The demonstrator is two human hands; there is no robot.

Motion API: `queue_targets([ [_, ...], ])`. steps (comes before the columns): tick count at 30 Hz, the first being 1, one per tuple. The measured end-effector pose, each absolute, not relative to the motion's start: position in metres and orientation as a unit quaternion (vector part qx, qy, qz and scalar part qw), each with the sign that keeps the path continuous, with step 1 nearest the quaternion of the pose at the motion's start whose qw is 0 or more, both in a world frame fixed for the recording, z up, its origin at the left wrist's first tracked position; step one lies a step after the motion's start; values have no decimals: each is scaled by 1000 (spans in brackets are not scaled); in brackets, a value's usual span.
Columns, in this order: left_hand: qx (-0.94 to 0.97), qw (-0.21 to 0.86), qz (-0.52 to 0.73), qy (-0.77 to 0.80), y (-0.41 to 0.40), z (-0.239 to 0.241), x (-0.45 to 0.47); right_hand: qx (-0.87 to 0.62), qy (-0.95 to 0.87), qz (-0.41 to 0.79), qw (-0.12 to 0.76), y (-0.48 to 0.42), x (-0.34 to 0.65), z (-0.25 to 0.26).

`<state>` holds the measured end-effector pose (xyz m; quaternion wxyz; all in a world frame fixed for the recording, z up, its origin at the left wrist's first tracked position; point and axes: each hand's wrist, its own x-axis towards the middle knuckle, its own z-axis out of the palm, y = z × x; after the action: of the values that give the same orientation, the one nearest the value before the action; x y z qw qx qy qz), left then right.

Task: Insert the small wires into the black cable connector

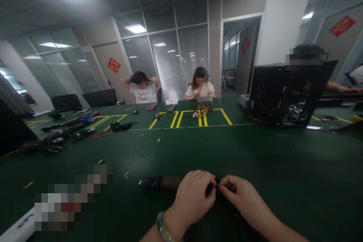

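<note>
Pinching close together, dark tool (169,183) lying leftward

Your left hand (195,193), nearer, partly hides it; the tool's long axis runs crosswise on the surface (255,147), tip leftward. Your right hand (241,192) is just beside; what either pinch holds, I cannot tell.

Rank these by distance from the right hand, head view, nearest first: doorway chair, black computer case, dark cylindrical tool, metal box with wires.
1. Dark cylindrical tool: left, by the left hand.
2. Black computer case: ahead, right.
3. Metal box with wires: across, slightly left.
4. Doorway chair: farther ahead.
</note>
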<state>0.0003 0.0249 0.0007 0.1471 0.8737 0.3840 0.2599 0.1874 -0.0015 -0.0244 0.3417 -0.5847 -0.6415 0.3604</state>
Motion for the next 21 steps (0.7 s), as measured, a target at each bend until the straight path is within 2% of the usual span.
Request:
queue_targets([
  [21, 872, 137, 249, 398, 24, -1, 0, -585, -644, 348, 348, 0, 189, -27],
])
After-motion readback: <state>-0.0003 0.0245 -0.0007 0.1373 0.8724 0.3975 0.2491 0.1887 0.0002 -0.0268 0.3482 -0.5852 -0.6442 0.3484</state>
